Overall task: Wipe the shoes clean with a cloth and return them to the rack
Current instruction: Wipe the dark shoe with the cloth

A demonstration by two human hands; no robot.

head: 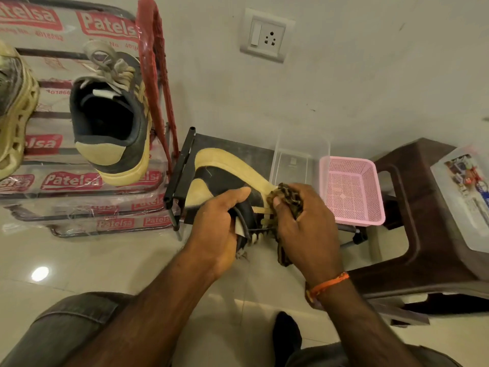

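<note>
A black and tan sneaker (219,170) is held sole-outward in front of me. My left hand (219,229) grips it at the collar, thumb across the black upper. My right hand (304,221) holds a bunched brown patterned cloth (287,198) against the shoe's side by the tan stripes. The matching sneaker (113,120) sits heel toward me on the shoe rack (156,75), whose bars are wrapped in printed plastic. A tan perforated shoe (16,112) rests on the rack at the far left.
A pink mesh basket (352,192) and a clear plastic tub (301,152) stand just right of the shoe. A brown plastic stool (412,234) carries a lidded box (465,202). A black metal frame (182,168) stands beside the rack. My knees fill the bottom edge.
</note>
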